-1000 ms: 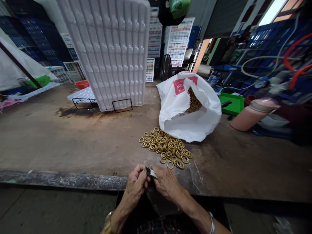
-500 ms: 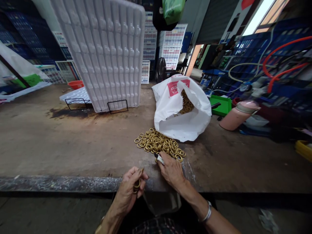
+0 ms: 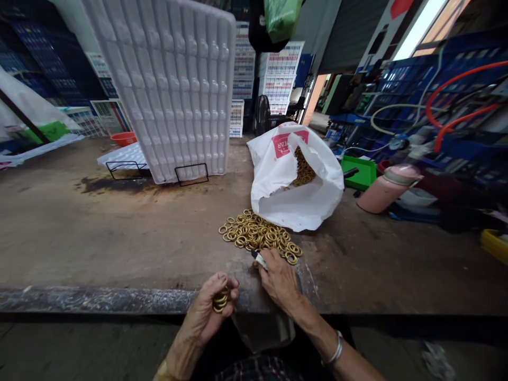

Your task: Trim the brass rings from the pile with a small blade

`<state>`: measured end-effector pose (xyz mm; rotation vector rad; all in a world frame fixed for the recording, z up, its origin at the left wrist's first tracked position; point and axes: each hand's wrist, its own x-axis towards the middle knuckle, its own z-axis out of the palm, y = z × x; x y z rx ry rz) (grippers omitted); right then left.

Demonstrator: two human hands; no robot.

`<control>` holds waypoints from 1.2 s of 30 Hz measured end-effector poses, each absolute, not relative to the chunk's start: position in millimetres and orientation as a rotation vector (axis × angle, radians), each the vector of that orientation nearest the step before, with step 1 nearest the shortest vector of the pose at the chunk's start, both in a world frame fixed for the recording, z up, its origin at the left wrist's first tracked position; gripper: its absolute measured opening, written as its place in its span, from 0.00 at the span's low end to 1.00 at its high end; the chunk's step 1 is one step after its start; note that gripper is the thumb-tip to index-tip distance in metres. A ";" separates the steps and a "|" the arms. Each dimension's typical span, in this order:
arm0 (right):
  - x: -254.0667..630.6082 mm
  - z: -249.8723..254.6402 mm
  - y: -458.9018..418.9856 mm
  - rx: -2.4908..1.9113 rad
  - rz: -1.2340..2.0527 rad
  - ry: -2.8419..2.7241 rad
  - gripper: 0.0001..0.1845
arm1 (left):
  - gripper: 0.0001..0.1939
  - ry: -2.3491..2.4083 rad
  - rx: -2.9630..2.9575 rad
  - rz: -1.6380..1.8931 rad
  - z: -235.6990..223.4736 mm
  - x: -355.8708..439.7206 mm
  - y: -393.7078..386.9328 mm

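Ring pile [image 3: 257, 232]: lay on the table [image 3: 119, 227] in front of the sack [image 3: 273, 177], at its mouth, with more rings [image 3: 305, 168] showing inside.
Held rings [image 3: 220, 301]: nestled in the left hand [image 3: 206, 304], in front of the sack and to its left.
Left hand: its fingers were curled inward around those rings.
Right hand [image 3: 281, 279]: its fingers pinched a black-and-white tool [image 3: 260, 259] (too small to identify) at the pile's edge, on the sack's near side.
Ribbed panel [image 3: 170, 90]: stood on edge left of the sack, a wire frame [image 3: 191, 166] at its foot.
Pink bottle [image 3: 384, 191]: was right of the sack, near a green tray [image 3: 363, 172].
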<state>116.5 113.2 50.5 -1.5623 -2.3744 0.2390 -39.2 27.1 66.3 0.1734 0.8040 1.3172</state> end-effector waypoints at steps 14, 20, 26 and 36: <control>95.2 68.2 102.0 -1.232 1.657 -1.636 0.03 | 0.10 1.485 1.210 1.377 58.4 -33.4 27.6; 92.3 67.8 96.4 -1.211 1.611 -1.700 0.07 | 0.08 1.475 1.232 1.288 62.3 -32.3 28.4; 87.7 63.7 95.9 -1.203 1.285 -1.937 0.12 | 0.13 1.421 0.906 1.190 63.1 -32.6 30.4; 88.7 58.7 97.8 -1.196 1.385 -1.833 0.12 | 0.16 1.188 0.699 1.176 59.8 -31.3 26.5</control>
